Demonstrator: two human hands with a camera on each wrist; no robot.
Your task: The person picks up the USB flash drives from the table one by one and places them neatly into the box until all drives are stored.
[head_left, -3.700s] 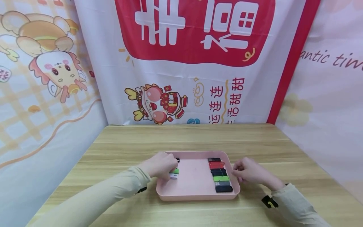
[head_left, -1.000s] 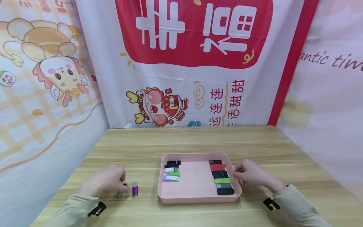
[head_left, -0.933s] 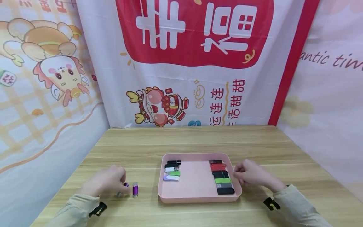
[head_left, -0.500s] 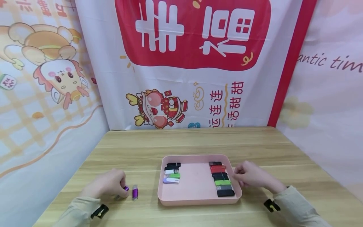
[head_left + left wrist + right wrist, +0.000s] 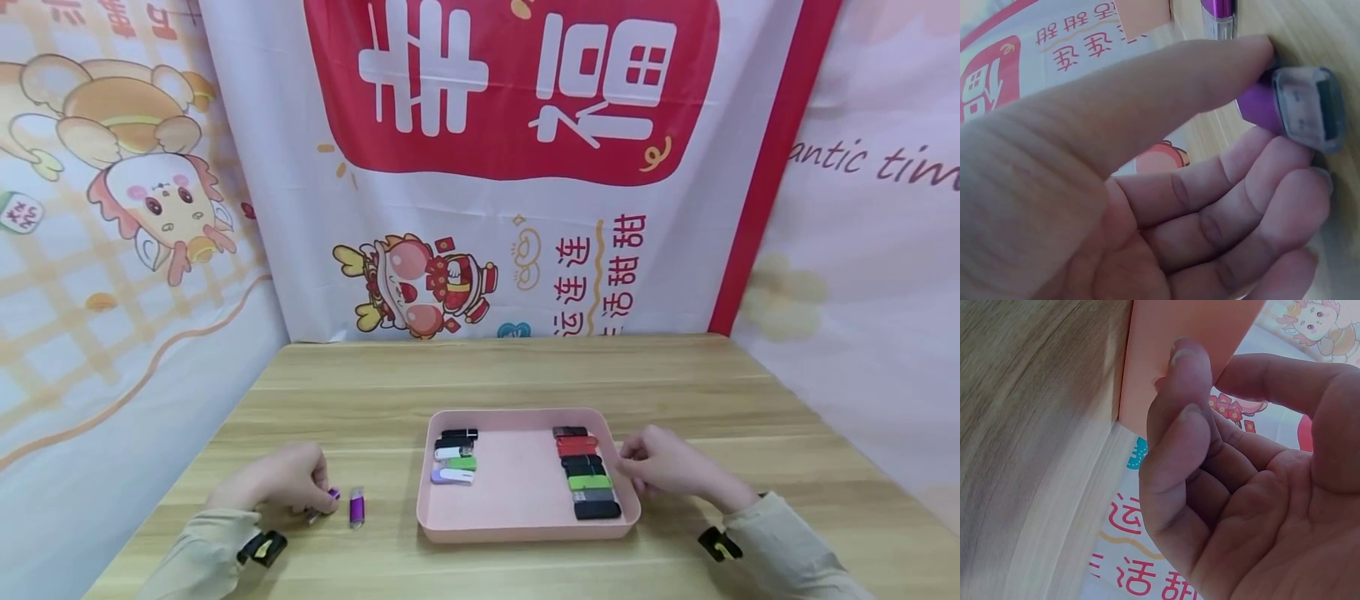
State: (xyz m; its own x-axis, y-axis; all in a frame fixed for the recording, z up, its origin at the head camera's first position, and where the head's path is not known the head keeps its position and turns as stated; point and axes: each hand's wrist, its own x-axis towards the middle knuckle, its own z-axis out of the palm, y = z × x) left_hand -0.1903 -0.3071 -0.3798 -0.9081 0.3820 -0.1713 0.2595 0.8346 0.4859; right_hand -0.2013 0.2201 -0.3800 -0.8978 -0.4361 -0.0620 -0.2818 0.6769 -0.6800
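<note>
My left hand (image 5: 288, 479) is low over the table, left of the tray, pinching a purple USB flash drive (image 5: 1260, 106) with a clear cap between thumb and fingertips. Just to its right a second purple flash drive (image 5: 357, 507) lies on the wood. The pink tray (image 5: 517, 533) holds a left row of black, white, green and lilac-white (image 5: 453, 477) flash drives. Its right row has black, red (image 5: 577, 447), green (image 5: 590, 482) and grey ones. My right hand (image 5: 663, 462) grips the tray's right wall, thumb on one side and curled fingers on the other.
The wooden table (image 5: 360, 383) ends at a white and red printed cloth (image 5: 517, 200) behind. Printed cloths also hang along the left (image 5: 135, 275) and right sides. The middle of the tray between the rows is bare pink.
My left hand has left the tray's left row for the table and taken hold of a purple flash drive. The lilac-white drive now shows uncovered in the row. My right hand stays at the tray.
</note>
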